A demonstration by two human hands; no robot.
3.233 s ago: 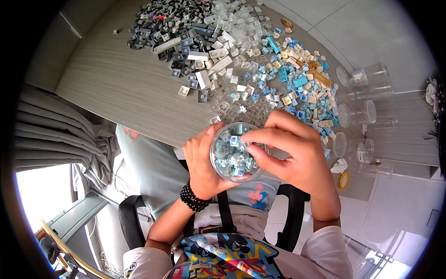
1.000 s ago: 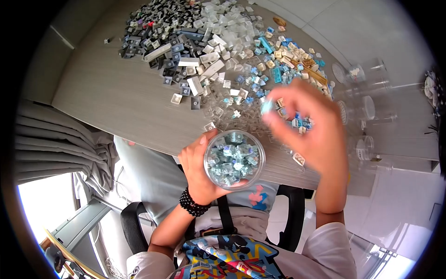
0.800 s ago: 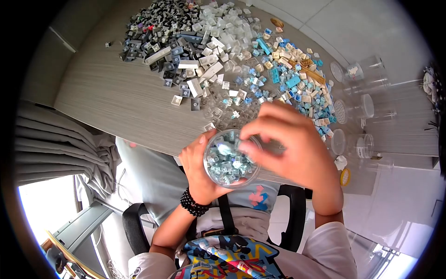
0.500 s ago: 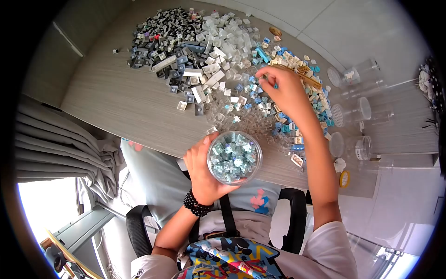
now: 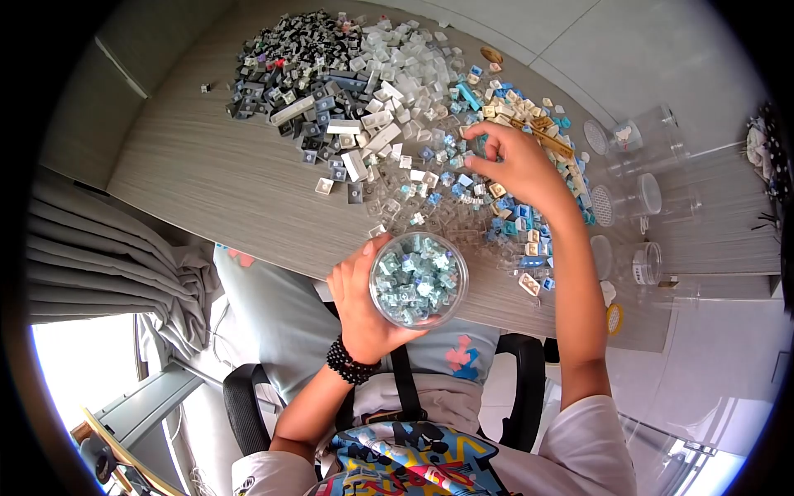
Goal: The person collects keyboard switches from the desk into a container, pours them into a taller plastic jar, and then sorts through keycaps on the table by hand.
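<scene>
My left hand (image 5: 361, 291) is wrapped round a clear round plastic jar (image 5: 465, 285) at the table's front edge. Inside lie many pale teal, see-through keyboard switches (image 5: 413, 285), nearly up to the rim. Over the spread of small parts hovers my right hand (image 5: 514, 161), its thumb and index finger apart with nothing visible between them. Below its fingertips are blue and clear switches (image 5: 451, 178), mixed with see-through keycaps (image 5: 438, 217). Cream and blue keycaps (image 5: 529, 231) lie under and beside my right wrist, partly hidden by the forearm.
Black and grey keycaps (image 5: 289, 66) form a heap at the back left, with frosted white keycaps (image 5: 397, 58) beside them. Long white and grey keycaps (image 5: 354, 165) lie in front. Several clear jars (image 5: 649, 194) stand along the right, near a yellow lid (image 5: 614, 319).
My right hand has shifted slightly right and down, and its thumb and index finger have spread apart. My left hand and the jar have stayed almost still.
</scene>
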